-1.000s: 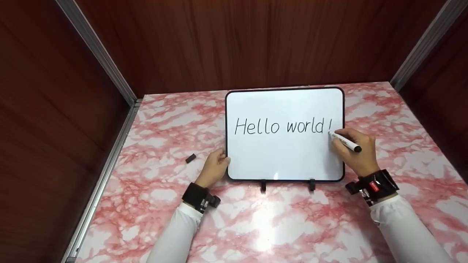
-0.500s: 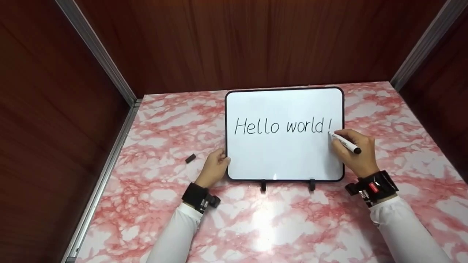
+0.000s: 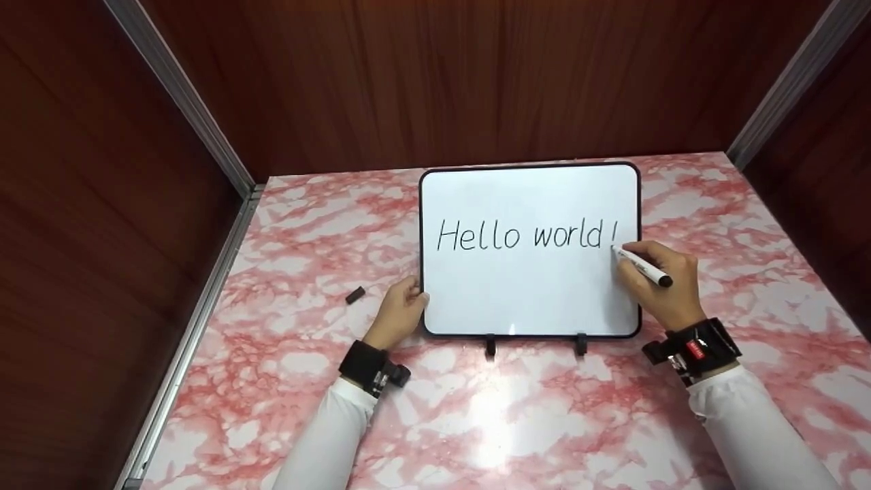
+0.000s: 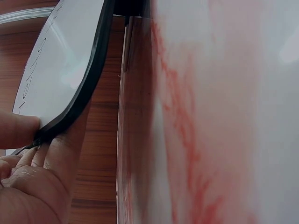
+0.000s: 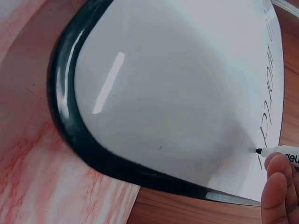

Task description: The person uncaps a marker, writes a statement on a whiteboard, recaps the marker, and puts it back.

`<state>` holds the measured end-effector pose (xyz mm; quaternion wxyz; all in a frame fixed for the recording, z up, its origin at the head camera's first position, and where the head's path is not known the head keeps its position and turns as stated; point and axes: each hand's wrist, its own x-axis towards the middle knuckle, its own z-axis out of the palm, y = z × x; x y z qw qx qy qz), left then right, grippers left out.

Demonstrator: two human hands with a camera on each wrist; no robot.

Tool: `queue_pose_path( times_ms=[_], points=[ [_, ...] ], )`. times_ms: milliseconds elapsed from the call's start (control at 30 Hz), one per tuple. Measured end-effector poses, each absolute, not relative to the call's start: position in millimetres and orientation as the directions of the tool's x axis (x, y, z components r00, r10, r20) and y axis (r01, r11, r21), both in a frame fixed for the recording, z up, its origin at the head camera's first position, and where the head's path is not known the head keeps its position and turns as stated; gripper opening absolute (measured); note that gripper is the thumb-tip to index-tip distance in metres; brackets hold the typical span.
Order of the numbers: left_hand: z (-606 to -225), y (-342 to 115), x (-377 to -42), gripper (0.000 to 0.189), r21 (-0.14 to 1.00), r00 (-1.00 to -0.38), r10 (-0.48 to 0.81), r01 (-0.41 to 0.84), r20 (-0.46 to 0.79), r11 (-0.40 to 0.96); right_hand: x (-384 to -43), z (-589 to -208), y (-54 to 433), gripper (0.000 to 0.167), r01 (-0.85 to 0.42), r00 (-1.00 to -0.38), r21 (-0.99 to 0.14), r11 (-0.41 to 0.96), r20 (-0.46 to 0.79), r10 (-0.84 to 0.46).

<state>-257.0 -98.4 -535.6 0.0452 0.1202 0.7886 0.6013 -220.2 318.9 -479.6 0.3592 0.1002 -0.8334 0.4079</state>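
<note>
A black-framed whiteboard [image 3: 531, 292] stands tilted back on the table, with "Hello world!" written across it in black. At its lower left edge my left hand [image 3: 398, 312] grips the frame, thumb on the front and fingers behind, as the left wrist view shows at the board's corner [image 4: 70, 112]. My right hand [image 3: 670, 282] pinches a white marker [image 3: 643, 265] with a black end. In the right wrist view the marker's dark tip [image 5: 258, 150] is at the board by the exclamation mark; I cannot tell whether it touches.
A small black marker cap [image 3: 355, 295] lies on the red-and-white marbled table [image 3: 299, 238], left of my left hand. Two black stand feet [image 3: 490, 346] stick out under the board. Dark wood panels [image 3: 435, 82] with metal edge strips enclose the back and sides.
My right hand and the marker have shifted very slightly, with the marker's back end a touch lower than a second ago. The left hand and the whiteboard look the same.
</note>
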Motion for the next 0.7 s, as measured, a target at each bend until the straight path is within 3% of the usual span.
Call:
queue_pose_path(
  times_ms=[700],
  points=[
    [-535.6, -99.7, -256.1, 0.028, 0.955, -0.964, 0.251, 0.153, 0.088, 0.253, -221.1, -479.0, 319.0, 0.015, -0.437, -0.726, -0.595, 0.674, 0.676, 0.126]
  ],
)
